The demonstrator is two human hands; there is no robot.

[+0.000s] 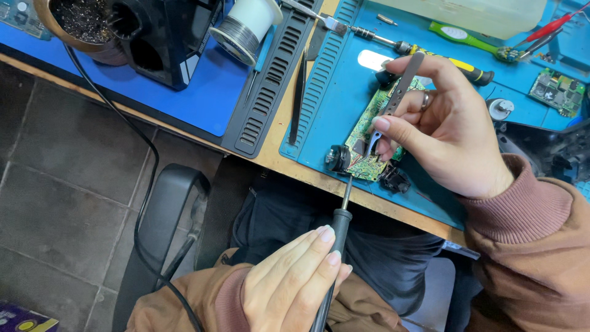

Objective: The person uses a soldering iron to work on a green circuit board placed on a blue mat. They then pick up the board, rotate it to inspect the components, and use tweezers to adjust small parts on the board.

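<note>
Tweezers [398, 92] of bare metal were pinched between the thumb and fingers of the right hand [445, 132], their curved tips pressed down onto the green circuit board [373, 132] just beneath that hand. Held that way, the tips seemed to steady a small part on the board, though the part itself was too small to make out. The left hand [295, 286] was closed around the dark handle of a soldering iron [337, 237], fingers laid along it like a pen, with the thin tip reaching up toward the near edge of the board, close to the tweezer tips. Whether the tip actually touched the board could not be told. The two hands were well apart, one above the bench edge and the other down over the lap.

The board lay on a blue work mat [319, 117], flanked by two black round parts, likely so that it stayed put under both tools. Beyond the right hand lay a yellow-handled screwdriver [442, 58]; to the left of that hand rested a second pair of black tweezers [299, 98]. Farther left stood a solder spool [246, 27] and a black iron stand [163, 40], both cut off by the frame's top. The right palm hid much of the board, and the iron's cable end ran out of view below.
</note>
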